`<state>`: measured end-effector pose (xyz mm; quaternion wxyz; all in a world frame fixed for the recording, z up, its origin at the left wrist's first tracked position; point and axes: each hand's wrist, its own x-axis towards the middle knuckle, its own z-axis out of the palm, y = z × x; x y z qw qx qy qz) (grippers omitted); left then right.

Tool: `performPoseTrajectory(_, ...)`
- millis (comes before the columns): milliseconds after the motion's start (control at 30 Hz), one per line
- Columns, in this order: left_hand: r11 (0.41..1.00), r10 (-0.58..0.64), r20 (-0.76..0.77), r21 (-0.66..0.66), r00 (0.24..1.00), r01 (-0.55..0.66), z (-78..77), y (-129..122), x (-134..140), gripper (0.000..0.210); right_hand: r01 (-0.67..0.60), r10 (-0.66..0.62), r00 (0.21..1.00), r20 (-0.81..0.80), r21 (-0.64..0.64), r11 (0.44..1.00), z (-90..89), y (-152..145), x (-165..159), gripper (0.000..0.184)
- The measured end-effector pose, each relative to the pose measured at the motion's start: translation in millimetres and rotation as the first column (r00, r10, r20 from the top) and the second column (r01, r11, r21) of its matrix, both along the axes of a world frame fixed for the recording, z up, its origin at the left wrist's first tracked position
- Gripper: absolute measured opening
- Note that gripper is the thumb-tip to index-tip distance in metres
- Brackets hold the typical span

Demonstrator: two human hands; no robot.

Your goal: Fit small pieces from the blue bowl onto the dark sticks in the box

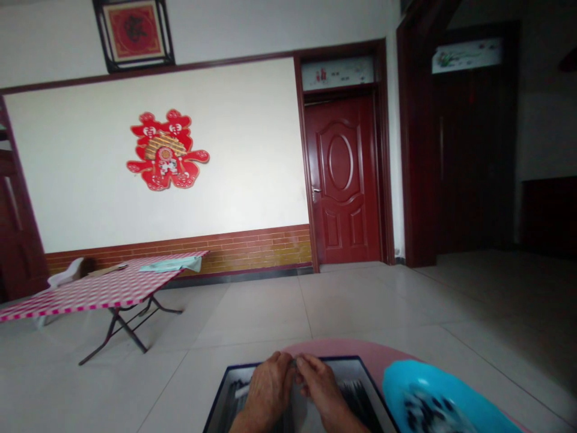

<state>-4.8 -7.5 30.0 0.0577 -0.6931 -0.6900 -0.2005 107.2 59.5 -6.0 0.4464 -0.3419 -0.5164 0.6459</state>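
Observation:
My left hand [270,385] and my right hand [319,385] are close together over a shallow dark-rimmed tray [367,376]. The fingertips of both hands are pinched around something small and dark that I cannot make out. Under the hands, rows of thin dark pieces [356,400] lie along the tray's right side, and more dark pieces sit at its left. A white strip [243,391] lies beside my left hand. To the right of the tray is a bright blue basin [433,379] with small black and white pieces [428,412] in it, blurred.
The tray and basin rest on a pink round table [351,347]. Across the tiled floor [252,319] at left stands a folding table [112,285] with a red checked cover and a pale green cloth [171,264]. A red door [347,180] is in the far wall.

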Motion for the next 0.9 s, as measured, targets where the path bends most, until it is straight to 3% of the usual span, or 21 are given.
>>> performPoseTrajectory(100,1.0,-0.021,0.056,0.024,0.998,0.019,0.7,-1.7,-1.1,0.014,-0.032,0.032,0.999,-0.031,-0.012,0.999,-1.9,0.4,0.0,0.036)
performPoseTrajectory(267,0.999,-0.004,0.052,0.039,0.999,0.002,2.1,-1.6,-0.2,0.013,-0.029,0.025,0.999,-0.028,-0.141,0.99,-4.3,0.7,-3.0,0.041)
performPoseTrajectory(500,0.998,-0.015,-0.015,0.056,1.0,0.016,-2.6,-0.4,-0.3,0.019,0.036,-0.04,0.994,0.101,0.039,0.999,1.2,-0.7,-0.5,0.037)
performPoseTrajectory(600,0.998,0.012,-0.054,0.06,0.998,-0.008,-3.9,-0.4,-0.6,0.022,0.021,-0.022,0.998,0.061,0.015,1.0,3.4,-2.1,0.5,0.036)
performPoseTrajectory(767,0.999,0.022,-0.072,0.044,0.997,-0.019,-0.2,-2.1,2.4,0.024,-0.033,0.028,0.999,-0.038,-0.146,0.989,-1.3,-0.9,-1.9,0.042)
performPoseTrajectory(900,0.999,0.011,-0.048,0.037,0.999,-0.01,0.0,-2.8,4.1,0.022,0.003,0.0,0.998,0.065,-0.035,0.999,-3.5,-0.7,-2.8,0.044)
